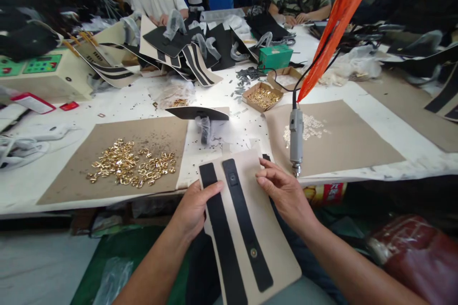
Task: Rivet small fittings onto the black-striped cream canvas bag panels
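I hold a beige panel (263,243) with two black straps on it in front of me, at the table's near edge. My left hand (195,207) grips its left edge, thumb on the left black strap (222,233). My right hand (284,190) pinches the panel's right edge, fingers curled. The right strap (246,228) carries a small metal stud near its lower end. A grey electric screwdriver (296,136) hangs on a cable just right of my right hand, tip down.
A pile of gold buckles (130,167) lies on a brown mat (71,171) at left. A box of gold parts (263,96), a green box (275,56) and stacked panels sit further back. Two people work across the table. An orange strap (336,24) hangs at right.
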Demonstrator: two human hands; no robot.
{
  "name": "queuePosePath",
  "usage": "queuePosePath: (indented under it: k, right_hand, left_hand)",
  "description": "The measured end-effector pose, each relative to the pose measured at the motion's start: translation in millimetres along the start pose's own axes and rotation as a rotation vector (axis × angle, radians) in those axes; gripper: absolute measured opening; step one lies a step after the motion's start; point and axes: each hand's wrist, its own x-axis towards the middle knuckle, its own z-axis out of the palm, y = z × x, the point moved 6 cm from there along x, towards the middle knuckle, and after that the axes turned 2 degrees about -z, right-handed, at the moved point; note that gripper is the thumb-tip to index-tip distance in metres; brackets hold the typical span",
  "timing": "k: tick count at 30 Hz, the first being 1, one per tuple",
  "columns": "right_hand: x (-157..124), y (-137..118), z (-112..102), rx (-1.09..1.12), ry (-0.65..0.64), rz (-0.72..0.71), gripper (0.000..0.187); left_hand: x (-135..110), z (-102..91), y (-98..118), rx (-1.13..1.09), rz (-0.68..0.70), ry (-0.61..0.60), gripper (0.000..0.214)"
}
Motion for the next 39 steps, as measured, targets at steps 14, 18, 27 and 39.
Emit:
queuePosePath:
  k: [14,18,27,39]
  right_hand:
    - [-41.7,9.5,26.4,0.001,-0.144,0.082,0.025]
    - [-66.3,31.6,27.9,-0.079,-0.147,0.087,0.022]
    - [8.7,-13.9,16.8,-0.243,0.018,-0.241,0.008]
    - [49.8,-9.9,21.6,-0.452,-0.043,-0.295,0.009]
  left_hand:
    - [-30.0,0.7,-6.9,0.431,0.169,0.069,0.037]
    - [-27.5,-2.6,-25.1,0.672,0.164,0.025,0.026]
    - [14.2,10.4,36.5,0.72,0.282,0.164,0.027]
    - [51.9,5.0,43.1,0.847,0.289,0.213,0.02]
